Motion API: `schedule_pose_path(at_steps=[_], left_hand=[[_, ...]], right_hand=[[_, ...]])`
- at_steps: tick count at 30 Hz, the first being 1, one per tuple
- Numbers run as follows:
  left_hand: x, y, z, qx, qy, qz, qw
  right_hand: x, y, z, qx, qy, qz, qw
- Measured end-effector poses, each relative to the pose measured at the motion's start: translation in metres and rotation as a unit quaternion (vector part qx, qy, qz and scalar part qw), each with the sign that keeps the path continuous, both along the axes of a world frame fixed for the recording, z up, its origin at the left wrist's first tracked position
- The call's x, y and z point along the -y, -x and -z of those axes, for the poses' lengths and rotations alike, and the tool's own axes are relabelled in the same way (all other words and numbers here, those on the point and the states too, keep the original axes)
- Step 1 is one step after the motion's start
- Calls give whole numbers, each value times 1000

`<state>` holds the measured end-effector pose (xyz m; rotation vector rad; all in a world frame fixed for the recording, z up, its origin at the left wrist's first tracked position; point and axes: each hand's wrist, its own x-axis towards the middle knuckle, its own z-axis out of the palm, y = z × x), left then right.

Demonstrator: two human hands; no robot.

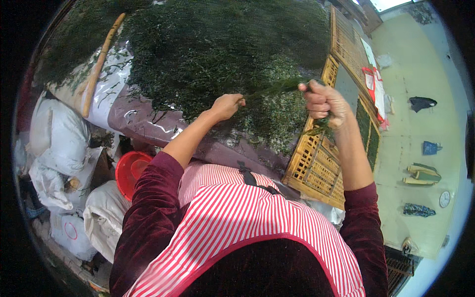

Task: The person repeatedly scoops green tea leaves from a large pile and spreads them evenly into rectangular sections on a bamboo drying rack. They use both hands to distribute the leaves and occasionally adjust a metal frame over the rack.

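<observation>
A broad layer of dark green, stringy plant material, perhaps seaweed (207, 63), covers most of the surface before me. My right hand (326, 104) is raised near its right edge, fingers curled round a strand or bunch of the green material, parts of which stick out on both sides of the fist. My left hand (228, 105) is over the near part of the layer, with its fingers curled; a blurred green strand seems to run between the two hands. Whether the left fingers grip it is hidden.
A wooden stick (102, 67) lies across the plastic sheet (148, 118) at the left. Bamboo lattice trays (315, 167) stand along the right edge. White sacks (59, 133) and a red plastic basin (131, 172) are low at the left. Cloths hang on the pale wall (397, 148).
</observation>
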<state>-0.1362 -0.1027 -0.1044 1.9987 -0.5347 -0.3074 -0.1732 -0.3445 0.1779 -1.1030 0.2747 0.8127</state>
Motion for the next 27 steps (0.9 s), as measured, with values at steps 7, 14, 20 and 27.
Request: schedule_pose_path(at_steps=[7,14,20,27], left_hand=[[10,-10,-25,74,-111,-95,987],[98,16,-65,127,15,34,991],[147,67,-11,-68,124,-30,990],[126,73,26,-76,122,-147,979]], right_hand=[[23,11,-74,103,-68,27,992],[46,28,-71,92,-121,-21,988],[114,35,-94,126,-178,-84,972],[134,17,-114,146,-232,-141,951]])
